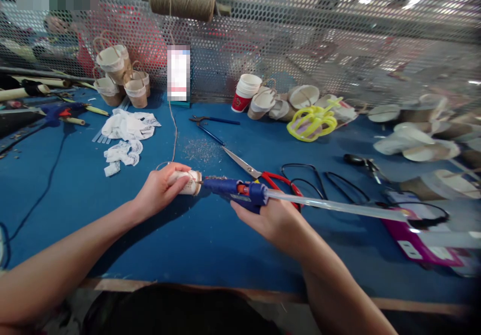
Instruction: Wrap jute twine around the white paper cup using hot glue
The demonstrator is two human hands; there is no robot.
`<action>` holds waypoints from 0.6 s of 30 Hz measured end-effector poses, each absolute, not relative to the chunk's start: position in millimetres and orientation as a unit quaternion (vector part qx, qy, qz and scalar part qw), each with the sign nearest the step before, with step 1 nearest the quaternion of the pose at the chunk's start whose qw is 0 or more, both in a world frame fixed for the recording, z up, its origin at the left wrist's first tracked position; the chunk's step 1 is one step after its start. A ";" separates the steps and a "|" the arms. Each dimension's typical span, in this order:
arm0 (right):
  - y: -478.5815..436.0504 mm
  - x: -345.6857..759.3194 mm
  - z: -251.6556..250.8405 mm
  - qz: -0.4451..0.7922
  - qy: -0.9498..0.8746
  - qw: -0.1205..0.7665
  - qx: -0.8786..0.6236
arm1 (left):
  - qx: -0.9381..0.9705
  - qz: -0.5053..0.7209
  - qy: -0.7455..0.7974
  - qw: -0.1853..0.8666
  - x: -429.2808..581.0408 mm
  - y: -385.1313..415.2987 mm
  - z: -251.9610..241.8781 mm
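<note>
My left hand (163,187) is wrapped round a small white paper cup (193,182) lying on its side, its rim turned to the right. Thin twine (175,134) runs from the cup up toward the back. In my right hand (276,222) is a blue hot glue gun (236,190), with a long clear glue stick (338,205) sticking out behind it. The gun's nozzle is right at the rim of the cup; whether it touches I cannot tell. Red-handled scissors (251,168) lie open just beyond the gun.
A twine spool (182,2) hangs on the perforated metal screen. Wrapped cups with handles (112,61) are stacked back left, near white paper scraps (128,127). Pliers (214,122), a yellow woven piece (311,122) and several cups (263,99) lie farther back. Another glue gun (60,112) is far left.
</note>
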State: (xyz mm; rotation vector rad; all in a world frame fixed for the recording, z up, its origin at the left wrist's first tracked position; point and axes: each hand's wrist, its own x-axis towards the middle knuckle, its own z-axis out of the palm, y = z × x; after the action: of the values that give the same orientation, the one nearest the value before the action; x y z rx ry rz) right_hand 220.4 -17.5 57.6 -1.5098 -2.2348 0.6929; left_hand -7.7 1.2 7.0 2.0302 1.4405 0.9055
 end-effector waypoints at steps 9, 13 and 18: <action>-10.3 213.2 57.6 0.202 -0.786 0.193 -0.552 | 0.768 0.341 0.495 0.221 -9.0 -0.9 2.4; -6.3 213.5 54.5 0.203 -0.787 0.188 -0.551 | 0.772 0.347 0.490 0.210 -8.5 -1.0 2.7; -3.5 213.0 58.6 0.227 -0.771 0.149 -0.576 | 0.779 0.348 0.482 0.198 -8.1 -2.1 3.4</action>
State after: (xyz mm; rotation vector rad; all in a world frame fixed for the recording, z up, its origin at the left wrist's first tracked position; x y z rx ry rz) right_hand 213.0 -3.5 58.6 -1.6557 -2.2176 0.6521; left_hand -8.1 -2.1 3.4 2.1811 1.3491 0.9749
